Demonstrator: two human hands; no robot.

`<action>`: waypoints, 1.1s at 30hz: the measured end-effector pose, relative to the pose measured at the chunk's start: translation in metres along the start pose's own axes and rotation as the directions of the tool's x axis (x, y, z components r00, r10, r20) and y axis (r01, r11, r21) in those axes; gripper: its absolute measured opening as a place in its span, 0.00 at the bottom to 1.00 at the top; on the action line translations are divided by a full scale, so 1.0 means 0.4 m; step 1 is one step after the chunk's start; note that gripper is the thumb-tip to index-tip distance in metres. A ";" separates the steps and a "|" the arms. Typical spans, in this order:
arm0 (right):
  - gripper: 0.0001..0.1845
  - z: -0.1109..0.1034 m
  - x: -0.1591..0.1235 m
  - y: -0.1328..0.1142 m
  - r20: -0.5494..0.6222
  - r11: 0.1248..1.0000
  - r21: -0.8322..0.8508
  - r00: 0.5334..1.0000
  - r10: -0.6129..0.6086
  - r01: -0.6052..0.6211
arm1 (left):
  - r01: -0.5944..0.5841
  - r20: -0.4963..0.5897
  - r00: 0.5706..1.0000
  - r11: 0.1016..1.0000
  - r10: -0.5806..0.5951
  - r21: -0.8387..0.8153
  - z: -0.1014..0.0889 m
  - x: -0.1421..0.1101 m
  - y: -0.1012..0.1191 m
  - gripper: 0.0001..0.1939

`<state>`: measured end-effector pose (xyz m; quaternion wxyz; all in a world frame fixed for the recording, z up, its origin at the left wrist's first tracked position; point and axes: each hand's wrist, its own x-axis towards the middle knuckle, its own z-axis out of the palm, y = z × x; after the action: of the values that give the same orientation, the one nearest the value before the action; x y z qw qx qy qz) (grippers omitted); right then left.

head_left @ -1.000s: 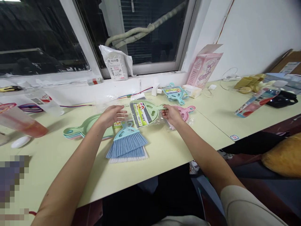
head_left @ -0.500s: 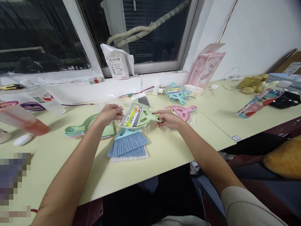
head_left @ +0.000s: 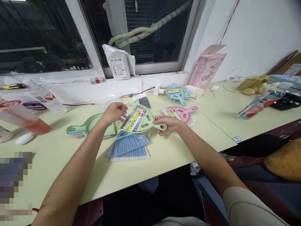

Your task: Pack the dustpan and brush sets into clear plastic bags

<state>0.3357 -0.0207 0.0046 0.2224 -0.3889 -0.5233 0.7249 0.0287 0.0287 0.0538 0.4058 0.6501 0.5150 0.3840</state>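
Observation:
A light green dustpan-and-brush set (head_left: 144, 121), with a yellow label and clear plastic wrap, is held tilted above the table. My right hand (head_left: 168, 123) is closed at its handle end. At the set's upper left edge is my left hand (head_left: 115, 113), its fingers curled together; whether they pinch the wrap I cannot make out. Just below lie blue-bristled brush heads (head_left: 129, 146), with white bristles under them. Left of these, partly behind my left forearm, is a stack of dustpans (head_left: 81, 128), green on top. A wrapped pink dustpan set (head_left: 184, 113) lies beyond my right hand.
Wrapped blue dustpan sets (head_left: 176, 94) lie near the wall, beside a pink box (head_left: 207, 70). A grey-bristled brush (head_left: 144, 102) lies behind the held set. On the left stand a cup of red drink (head_left: 35, 122) and a clear bottle (head_left: 50, 100). A printed bottle (head_left: 260, 102) is far right.
The held green set has turned, its handle end swinging slightly down and right. My left hand has risen a little along its edge, fingers curling more. The view has shifted slightly.

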 end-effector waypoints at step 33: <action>0.16 -0.001 -0.005 -0.003 0.073 0.993 -0.117 0.996 0.044 -0.035 | 0.092 0.067 0.993 0.994 -0.096 0.064 0.050 -0.030 0.026 0.31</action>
<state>0.3371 -0.0216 0.0064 0.1653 -0.3835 -0.5646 0.7119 0.0484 0.0129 0.0549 0.4215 0.6502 0.5418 0.3256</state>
